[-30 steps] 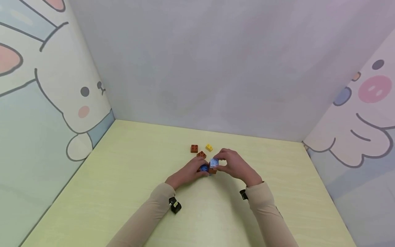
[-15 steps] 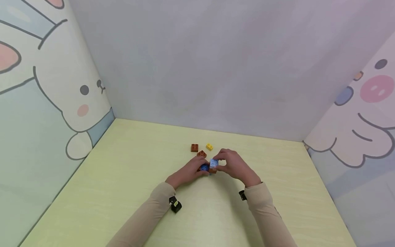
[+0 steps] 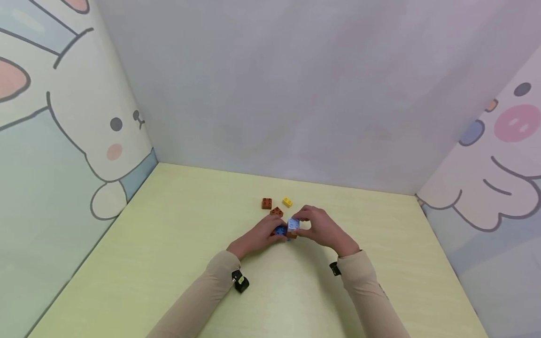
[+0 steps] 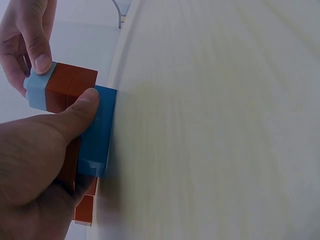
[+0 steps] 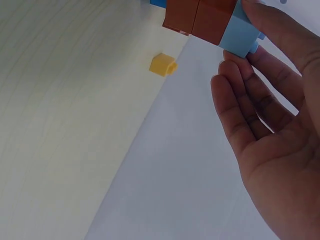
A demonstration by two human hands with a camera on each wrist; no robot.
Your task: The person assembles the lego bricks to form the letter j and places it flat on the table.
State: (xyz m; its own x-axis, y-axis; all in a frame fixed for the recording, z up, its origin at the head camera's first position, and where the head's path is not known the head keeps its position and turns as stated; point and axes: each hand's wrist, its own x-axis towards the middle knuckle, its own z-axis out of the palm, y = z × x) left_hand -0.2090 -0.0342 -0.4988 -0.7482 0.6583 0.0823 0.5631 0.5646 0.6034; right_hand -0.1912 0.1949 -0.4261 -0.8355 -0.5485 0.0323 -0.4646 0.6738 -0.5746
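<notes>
Pinching a studded pale-blue block (image 3: 293, 224) is the right grip (image 3: 323, 228); left grip (image 3: 258, 236) holds a blue brick (image 4: 101, 131).

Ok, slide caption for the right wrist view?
Right hand pinches a light-blue studded plastic block; a yellow studded block lies apart.

Both arms wear long beige sleeves of plain, smooth cloth, the left sleeve (image 3: 196, 295) and the right sleeve (image 3: 372, 298) each ending at the wrist in a wide cuff and creased lightly behind it. A blocky black device (image 3: 241, 284) with a small yellowish-green mark sits at the left cuff; a smaller-looking black piece (image 3: 335, 268) shows beside the right one. The left hand (image 3: 259, 234) and right hand (image 3: 322, 228) are bare, with short thumbnails.
</notes>
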